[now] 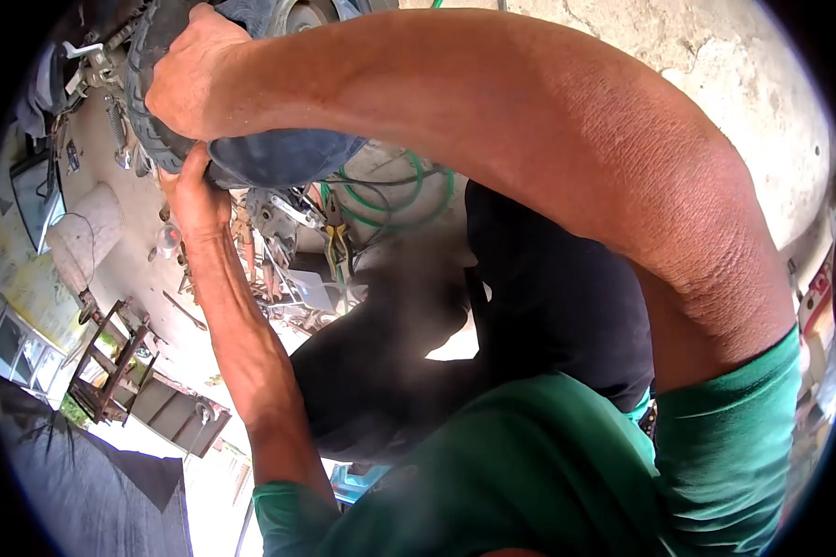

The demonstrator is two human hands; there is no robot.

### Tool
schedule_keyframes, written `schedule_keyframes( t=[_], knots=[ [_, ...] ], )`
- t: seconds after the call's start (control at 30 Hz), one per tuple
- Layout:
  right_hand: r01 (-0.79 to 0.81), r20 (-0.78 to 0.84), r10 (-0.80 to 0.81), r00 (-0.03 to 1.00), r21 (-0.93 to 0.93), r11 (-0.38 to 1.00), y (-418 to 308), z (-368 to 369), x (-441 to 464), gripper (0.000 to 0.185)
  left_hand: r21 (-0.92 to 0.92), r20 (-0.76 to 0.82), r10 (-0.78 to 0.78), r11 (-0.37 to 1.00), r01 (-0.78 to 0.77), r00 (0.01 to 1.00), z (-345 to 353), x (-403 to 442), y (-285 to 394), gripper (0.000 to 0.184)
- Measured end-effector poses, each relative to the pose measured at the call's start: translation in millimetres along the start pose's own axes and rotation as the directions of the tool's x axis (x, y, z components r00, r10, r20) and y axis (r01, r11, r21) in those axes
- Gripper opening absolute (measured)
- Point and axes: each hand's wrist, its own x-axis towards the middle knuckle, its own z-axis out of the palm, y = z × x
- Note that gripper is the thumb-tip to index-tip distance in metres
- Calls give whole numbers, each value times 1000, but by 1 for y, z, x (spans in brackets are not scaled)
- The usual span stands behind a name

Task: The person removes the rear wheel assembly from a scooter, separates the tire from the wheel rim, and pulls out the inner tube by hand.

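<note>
A black knobbly tyre [150, 79] stands at the upper left of the head view, partly cut off by the top edge. My right hand [193, 74] is curled over it, the fingers mostly hidden against the rubber. Lower on the same tyre, my left hand [195, 190] grips with its thumb pointing up. Beside both hands a dark blue rounded piece [283, 160] shows below my right forearm, which covers part of it. A round metal hub-like part [304, 16] appears above that forearm.
Pliers with yellow handles [337, 246] and several other tools lie on the floor near my knees. A green hose [390, 223] is coiled next to them. To the left are a dark metal frame [111, 357] and motorcycle-like parts [93, 65].
</note>
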Motion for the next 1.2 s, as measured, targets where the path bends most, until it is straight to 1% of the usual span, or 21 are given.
schedule_keyframes(
  t=[0.07,0.1,0.13,0.2,0.23,0.27,0.33,0.4,0.5,0.6,0.63,0.73,0.77,0.87,0.93,1.0,1.07,1.17,1.2],
  knots=[
    [-36,-35,34,999,-78,996,-14,18,-4,20,-12,-5,-22,1000,22,1000,-12,3,-6,58],
    [-69,-86,56,995,-158,985,-23,28,-6,14,-25,-15,-33,999,33,999,-17,3,-9,56],
    [-76,-158,46,986,-187,979,-27,37,-8,13,-40,-23,-41,998,40,999,-20,4,-12,55],
    [-119,-291,60,955,-188,975,-33,54,-11,12,-48,3,-87,995,87,996,-18,2,-9,52],
    [-136,-297,77,952,-183,974,-35,57,-12,13,-89,15,-106,990,107,994,-16,1,-7,52],
    [-154,-305,95,948,-175,972,-37,56,-12,15,-13,-51,-85,996,84,995,-9,-1,-7,40],
    [-146,-223,110,969,-152,978,-41,54,-9,20,45,-100,-76,996,81,992,-2,-3,-4,40],
    [-172,-218,134,967,-168,971,-43,55,-11,24,83,-123,-77,993,88,989,4,-6,2,40],
    [-236,-240,198,950,-142,961,-47,64,-7,31,149,-143,-82,983,103,986,8,-10,12,40],
    [-293,-260,249,933,-144,945,-50,64,4,31,214,-155,-79,971,111,985,14,-16,23,40],
    [-264,-191,233,953,-157,952,-49,58,12,32,236,-164,-73,965,111,984,16,-18,26,40],
    [-271,-109,255,961,-187,944,-51,49,32,33,320,-200,-52,941,115,978,24,-30,35,40],
    [-218,-71,210,975,-153,964,-49,43,31,34,356,-217,-37,927,115,976,27,-36,40,40],
    [-141,-27,138,990,-163,976,-45,34,27,34,493,-275,32,863,112,961,42,-68,65,40],
    [-133,-21,132,991,-138,981,-42,32,26,34,586,-285,92,804,98,954,59,-79,82,40],
    [-137,-24,135,991,-132,982,-42,31,24,33,648,-290,119,755,103,950,78,-69,86,40],
    [-160,-43,156,987,-134,978,-44,27,21,33,690,-307,104,709,146,946,96,-40,80,40],
    [-205,-49,200,979,-151,967,-48,35,36,31,707,-384,49,658,260,922,120,-6,70,40],
    [-178,-18,177,984,-151,972,-45,32,32,32,709,-411,38,641,293,911,125,-1,69,40]
  ],
)
